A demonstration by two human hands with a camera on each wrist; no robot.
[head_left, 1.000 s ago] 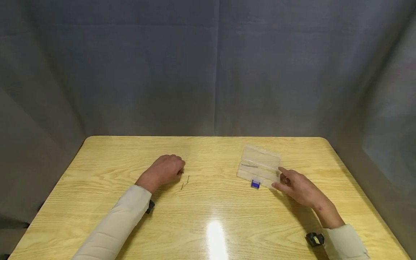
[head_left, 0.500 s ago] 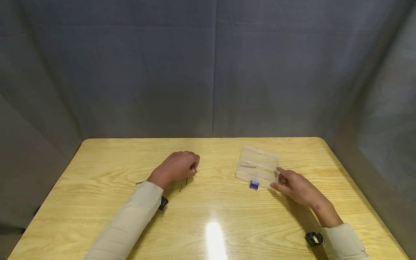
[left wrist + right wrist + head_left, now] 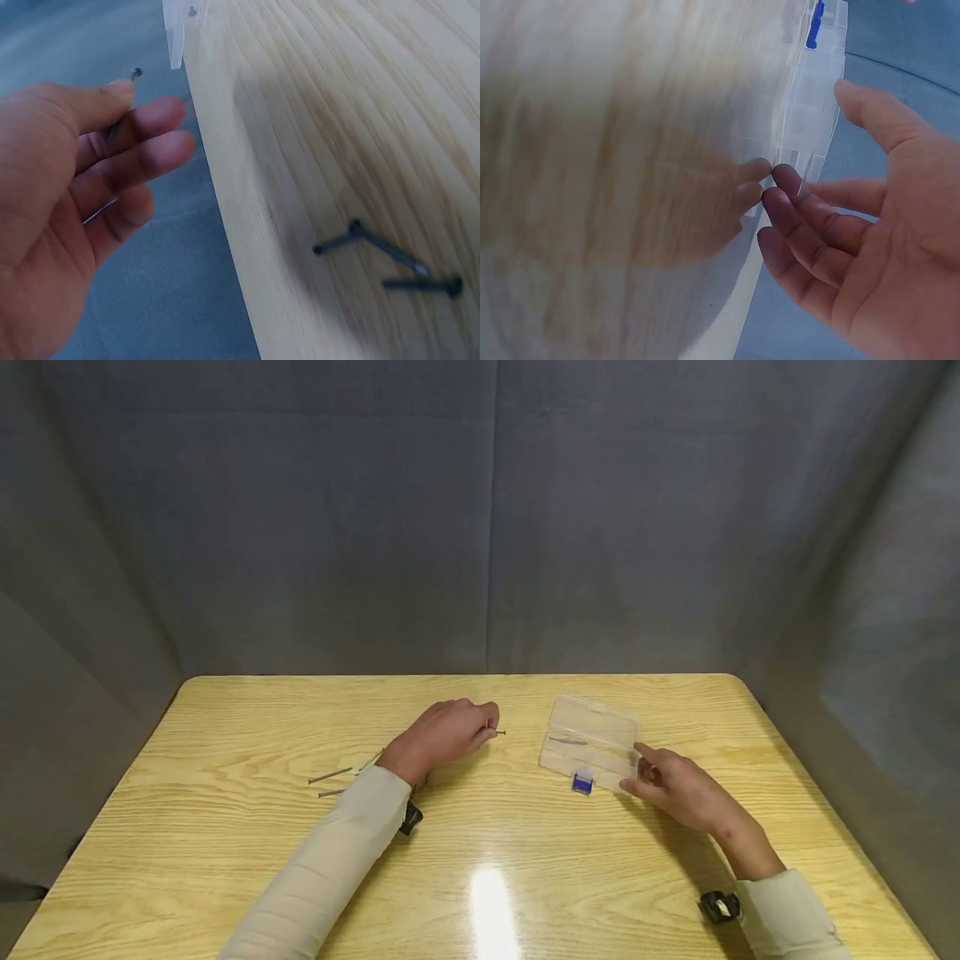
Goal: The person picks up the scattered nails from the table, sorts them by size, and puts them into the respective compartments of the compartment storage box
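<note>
My left hand is over the middle of the table, thumb and fingers pinching a nail whose head sticks out past the thumb. To its right lies a clear plastic box with its lid open and a blue latch at the front. A long nail rests inside that box. With thumb and fingers, my right hand grips the box's right end; the right wrist view shows the fingertips at the clear wall.
Several loose nails lie on the wooden table, left of and partly behind the left forearm. In the left wrist view, dark nails lie close together. A grey curtain hangs behind the table.
My left hand has moved right, toward the box, with the pinched nail now showing beyond the fingertips. Nails on the left have come into sight behind the arm. The right hand keeps its hold.
</note>
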